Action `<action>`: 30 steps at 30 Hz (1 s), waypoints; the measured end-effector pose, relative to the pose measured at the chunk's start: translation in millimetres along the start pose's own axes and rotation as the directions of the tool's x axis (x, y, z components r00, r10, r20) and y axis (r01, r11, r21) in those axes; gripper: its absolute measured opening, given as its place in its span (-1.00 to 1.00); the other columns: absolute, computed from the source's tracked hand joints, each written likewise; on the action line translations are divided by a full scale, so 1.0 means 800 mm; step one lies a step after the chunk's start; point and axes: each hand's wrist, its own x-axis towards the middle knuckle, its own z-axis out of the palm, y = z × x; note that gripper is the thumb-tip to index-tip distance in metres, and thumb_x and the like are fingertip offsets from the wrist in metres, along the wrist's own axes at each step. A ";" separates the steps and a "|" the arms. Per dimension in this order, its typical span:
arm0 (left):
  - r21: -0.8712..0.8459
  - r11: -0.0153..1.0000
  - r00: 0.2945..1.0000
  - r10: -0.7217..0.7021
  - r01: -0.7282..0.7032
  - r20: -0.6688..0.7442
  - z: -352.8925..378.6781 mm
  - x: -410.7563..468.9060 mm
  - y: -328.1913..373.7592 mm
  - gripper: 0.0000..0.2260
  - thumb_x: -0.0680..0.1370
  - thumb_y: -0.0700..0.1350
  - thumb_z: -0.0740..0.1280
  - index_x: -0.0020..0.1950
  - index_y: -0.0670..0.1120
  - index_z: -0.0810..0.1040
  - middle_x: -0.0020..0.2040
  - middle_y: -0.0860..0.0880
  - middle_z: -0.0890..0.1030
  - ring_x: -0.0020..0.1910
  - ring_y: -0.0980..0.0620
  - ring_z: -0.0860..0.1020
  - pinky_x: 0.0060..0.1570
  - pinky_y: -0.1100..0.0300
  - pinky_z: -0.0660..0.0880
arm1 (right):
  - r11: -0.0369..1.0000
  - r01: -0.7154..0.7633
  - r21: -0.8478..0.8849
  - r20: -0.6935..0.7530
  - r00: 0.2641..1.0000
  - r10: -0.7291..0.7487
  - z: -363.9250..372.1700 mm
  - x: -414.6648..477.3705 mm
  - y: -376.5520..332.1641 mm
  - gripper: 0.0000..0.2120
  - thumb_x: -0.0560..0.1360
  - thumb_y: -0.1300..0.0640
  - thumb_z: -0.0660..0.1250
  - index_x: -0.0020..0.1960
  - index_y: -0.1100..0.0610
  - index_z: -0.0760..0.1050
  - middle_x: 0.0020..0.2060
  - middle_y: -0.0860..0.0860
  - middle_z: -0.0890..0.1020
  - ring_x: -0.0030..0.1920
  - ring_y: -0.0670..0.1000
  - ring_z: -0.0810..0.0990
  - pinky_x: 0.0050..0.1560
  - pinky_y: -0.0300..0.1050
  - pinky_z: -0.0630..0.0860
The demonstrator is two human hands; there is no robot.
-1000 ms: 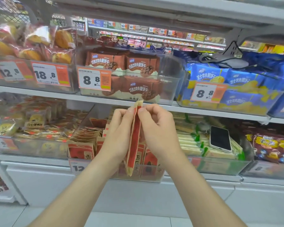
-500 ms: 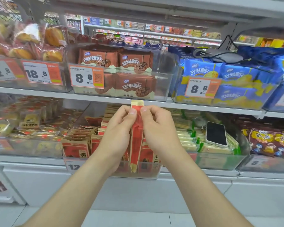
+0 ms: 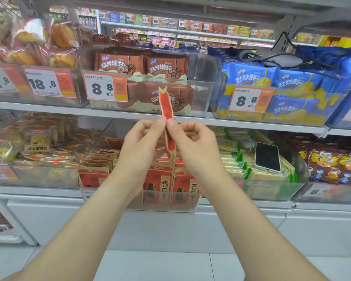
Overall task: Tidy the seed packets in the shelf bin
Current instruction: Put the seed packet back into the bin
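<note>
1. Red on its thin side, one seed packet [image 3: 166, 106] is held up in the middle of the frame. The left hand [image 3: 142, 147] and the right hand [image 3: 197, 151] each pinch it. Thumb and first finger press tight on its sides, and the other fingers curl loosely. Using two hands likely holds it straight so it can slide in neatly.
2. Just below the hands sits the clear shelf bin [image 3: 190, 203]. More seed packets [image 3: 160, 179] stand in it, faces to the front. On its left side some seem to lean back, so the tidying looks not yet done.
3. Right of that, a phone [image 3: 267, 157] lies on green packs [image 3: 231, 165]. Maybe it was put there to free both hands.
4. Farther up, brown biscuit packs [image 3: 142, 63] fill the shelf above, behind a price tag [image 3: 105, 88].
</note>
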 end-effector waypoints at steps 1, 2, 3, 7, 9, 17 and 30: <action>0.009 1.000 1.000 0.002 -0.002 0.013 0.000 0.000 -0.003 -0.65 0.73 -0.02 0.33 0.23 -0.34 0.58 0.06 -0.20 0.71 -0.07 0.08 0.73 -0.08 0.18 0.71 | 0.998 0.051 -0.048 -0.038 0.998 -0.053 -0.001 0.001 0.001 -0.63 0.57 -0.23 0.48 -0.04 0.08 0.58 -0.21 0.06 0.76 -0.28 -0.01 0.69 -0.18 0.05 0.64; 0.040 0.999 1.000 0.010 -0.011 0.029 0.000 -0.002 -0.003 -0.66 0.72 -0.03 0.34 0.19 -0.34 0.59 0.02 -0.17 0.71 -0.12 0.13 0.72 -0.10 0.19 0.70 | 0.991 0.096 -0.097 -0.050 0.994 -0.101 -0.002 0.001 0.003 -0.60 0.59 -0.24 0.44 -0.09 0.10 0.55 -0.25 0.06 0.74 -0.32 -0.04 0.64 -0.21 0.01 0.59; 0.073 0.997 0.999 0.027 -0.030 0.046 0.000 -0.005 -0.001 -0.67 0.71 -0.04 0.34 0.15 -0.34 0.61 -0.02 -0.16 0.72 -0.15 0.15 0.71 -0.08 0.17 0.71 | 0.984 0.127 -0.129 -0.045 0.990 -0.134 -0.004 0.000 0.004 -0.58 0.62 -0.24 0.40 -0.11 0.13 0.54 -0.28 0.07 0.72 -0.34 -0.06 0.59 -0.23 -0.03 0.54; 0.192 0.979 0.997 0.048 -0.060 0.069 -0.011 -0.006 -0.003 -0.69 0.68 0.01 0.38 0.05 -0.25 0.69 -0.04 -0.16 0.76 -0.05 0.01 0.74 0.12 -0.08 0.71 | 0.919 0.244 -0.309 -0.007 0.966 -0.259 -0.005 -0.010 0.003 -0.60 0.71 -0.17 0.27 -0.18 0.06 0.50 -0.38 -0.05 0.62 -0.34 -0.07 0.55 -0.25 -0.04 0.49; 0.259 0.961 0.993 0.077 -0.099 0.092 -0.018 -0.008 -0.003 -0.70 0.70 0.03 0.36 0.01 -0.18 0.72 -0.04 -0.16 0.76 0.01 -0.11 0.74 0.11 -0.14 0.71 | 0.862 0.292 -0.414 -0.006 0.946 -0.323 -0.002 -0.012 0.007 -0.61 0.73 -0.15 0.23 -0.21 0.01 0.40 -0.40 -0.07 0.58 -0.33 0.00 0.54 -0.26 0.05 0.46; 0.393 0.902 0.971 0.097 -0.179 0.219 -0.039 -0.012 0.000 -0.63 0.76 0.17 0.23 0.15 -0.02 0.73 0.01 -0.26 0.70 0.07 -0.32 0.65 0.12 -0.29 0.65 | 0.797 0.315 -0.515 0.025 0.935 -0.353 0.001 -0.011 0.012 -0.60 0.75 -0.17 0.18 -0.23 -0.06 0.38 -0.35 -0.06 0.61 -0.28 0.08 0.57 -0.24 0.11 0.47; 0.093 0.987 0.967 -0.151 0.135 0.206 -0.049 -0.009 0.000 -0.71 0.80 -0.11 0.16 0.04 -0.20 0.60 0.13 -0.20 0.75 0.21 -0.12 0.72 0.24 -0.04 0.67 | 0.977 -0.188 0.104 0.244 0.957 0.158 -0.012 -0.004 0.005 -0.58 0.55 0.06 0.56 0.37 -0.05 0.56 0.10 0.03 0.77 0.10 0.07 0.78 0.18 0.14 0.69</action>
